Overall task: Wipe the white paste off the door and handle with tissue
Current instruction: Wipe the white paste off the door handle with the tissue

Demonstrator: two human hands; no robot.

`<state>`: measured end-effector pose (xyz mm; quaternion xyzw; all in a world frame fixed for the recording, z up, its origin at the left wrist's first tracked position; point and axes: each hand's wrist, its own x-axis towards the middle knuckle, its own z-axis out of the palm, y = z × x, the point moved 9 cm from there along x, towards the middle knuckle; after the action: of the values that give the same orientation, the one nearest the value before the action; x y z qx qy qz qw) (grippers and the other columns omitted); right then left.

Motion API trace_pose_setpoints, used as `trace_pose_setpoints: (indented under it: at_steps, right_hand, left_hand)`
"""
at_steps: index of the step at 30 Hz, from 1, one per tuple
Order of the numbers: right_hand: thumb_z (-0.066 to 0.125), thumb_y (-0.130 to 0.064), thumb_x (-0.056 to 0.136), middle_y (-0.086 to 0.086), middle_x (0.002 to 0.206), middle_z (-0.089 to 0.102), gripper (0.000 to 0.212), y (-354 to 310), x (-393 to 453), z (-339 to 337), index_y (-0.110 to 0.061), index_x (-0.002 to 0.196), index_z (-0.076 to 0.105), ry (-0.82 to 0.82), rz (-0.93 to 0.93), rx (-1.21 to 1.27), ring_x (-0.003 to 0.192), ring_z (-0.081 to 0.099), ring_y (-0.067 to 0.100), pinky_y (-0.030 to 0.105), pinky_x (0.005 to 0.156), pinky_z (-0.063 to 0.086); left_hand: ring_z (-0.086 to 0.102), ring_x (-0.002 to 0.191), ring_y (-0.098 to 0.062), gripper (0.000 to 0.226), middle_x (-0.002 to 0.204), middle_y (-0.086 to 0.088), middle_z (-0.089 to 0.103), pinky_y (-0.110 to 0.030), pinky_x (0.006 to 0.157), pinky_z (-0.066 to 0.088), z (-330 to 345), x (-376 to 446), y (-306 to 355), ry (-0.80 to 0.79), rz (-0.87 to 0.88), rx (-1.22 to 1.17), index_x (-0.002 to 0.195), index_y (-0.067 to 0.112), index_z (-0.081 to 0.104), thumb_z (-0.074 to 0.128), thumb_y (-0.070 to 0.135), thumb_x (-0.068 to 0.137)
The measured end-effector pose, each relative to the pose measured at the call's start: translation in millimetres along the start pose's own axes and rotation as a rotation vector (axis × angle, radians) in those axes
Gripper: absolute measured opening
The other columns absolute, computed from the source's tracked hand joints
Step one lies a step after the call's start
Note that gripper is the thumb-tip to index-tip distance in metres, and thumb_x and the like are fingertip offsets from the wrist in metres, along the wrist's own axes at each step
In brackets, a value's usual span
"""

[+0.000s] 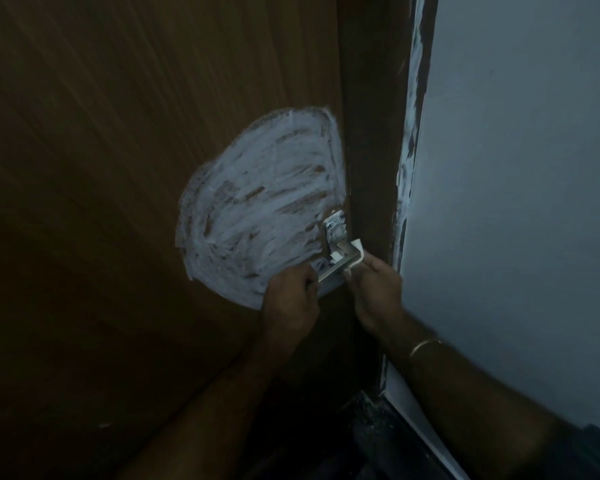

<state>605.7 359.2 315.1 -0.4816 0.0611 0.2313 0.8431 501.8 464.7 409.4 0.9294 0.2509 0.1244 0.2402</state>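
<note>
left hand (291,292) grips handle (333,268); right hand (374,289) pinches tissue (358,247) on it.

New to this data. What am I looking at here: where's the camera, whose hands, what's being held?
One picture, from a wide-angle camera on a person's head, looking forward and down. No robot: two bare hands. Ahead is a brown door with a big smear of white paste beside its metal handle. The left hand grips the handle's free end. The right hand pinches a tissue folded around the handle's bend. A thin bangle sits on the right wrist. The pale wall is at right.
</note>
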Motion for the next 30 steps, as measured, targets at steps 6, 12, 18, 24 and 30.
trace_pose_setpoints:
  at_steps: [6, 12, 18, 24, 30]
  right_hand:
    - [0.042, 0.001, 0.1, 0.012, 0.111, 0.068, 0.037, 19.5, -1.8, 9.3, -0.004, 0.134, 0.054, -0.1, 0.292, 0.501, 0.101, 0.065, 0.022, 0.028, 0.071, 0.061]
    - [0.056, 0.0, 0.095, 0.01, 0.116, 0.069, 0.032, -3.9, -6.3, -6.8, -0.009, 0.125, 0.064, 0.013, 0.066, 0.129, 0.101, 0.068, 0.021, 0.028, 0.077, 0.059]
    - [0.042, -0.005, 0.102, 0.019, 0.13, 0.061, 0.03, 6.5, -8.4, 16.7, -0.003, 0.127, 0.059, -0.064, 0.358, 0.551, 0.118, 0.059, 0.03, 0.039, 0.106, 0.045]
    - [0.044, -0.006, 0.1, 0.02, 0.123, 0.064, 0.021, 21.0, -12.8, 11.1, 0.002, 0.11, 0.061, -0.077, 0.457, 0.575, 0.104, 0.064, 0.032, 0.044, 0.085, 0.05]
    - [0.044, -0.006, 0.1, 0.019, 0.117, 0.068, 0.027, 23.6, -10.4, 20.0, 0.001, 0.121, 0.06, -0.073, 0.449, 0.58, 0.101, 0.066, 0.029, 0.038, 0.077, 0.054]
  left_hand:
    - [0.062, 0.097, -0.012, 0.012, 0.106, -0.001, 0.069, -0.022, 0.084, 0.048, 1.5, 1.5, 1.3, -0.02, 0.019, 0.028, 0.105, 0.016, 0.068, 0.059, 0.014, 0.098]
    - [0.059, 0.09, -0.008, 0.011, 0.102, 0.0, 0.07, -0.018, 0.076, 0.04, 0.2, 2.3, -0.9, 0.018, 0.003, 0.007, 0.101, 0.016, 0.07, 0.06, 0.015, 0.097]
    - [0.054, 0.086, -0.002, 0.01, 0.099, 0.003, 0.069, -0.007, 0.062, 0.035, -2.1, 0.9, -1.0, 0.064, 0.002, -0.013, 0.096, 0.018, 0.07, 0.061, 0.014, 0.096]
    - [0.057, 0.089, -0.005, 0.012, 0.101, 0.001, 0.069, -0.009, 0.064, 0.035, 0.7, 2.3, -1.8, 0.028, -0.01, 0.005, 0.1, 0.017, 0.069, 0.059, 0.013, 0.097]
    - [0.059, 0.091, -0.009, 0.012, 0.101, 0.0, 0.069, -0.012, 0.068, 0.036, -2.1, 1.2, 2.0, 0.03, -0.003, 0.023, 0.101, 0.014, 0.07, 0.058, 0.012, 0.098]
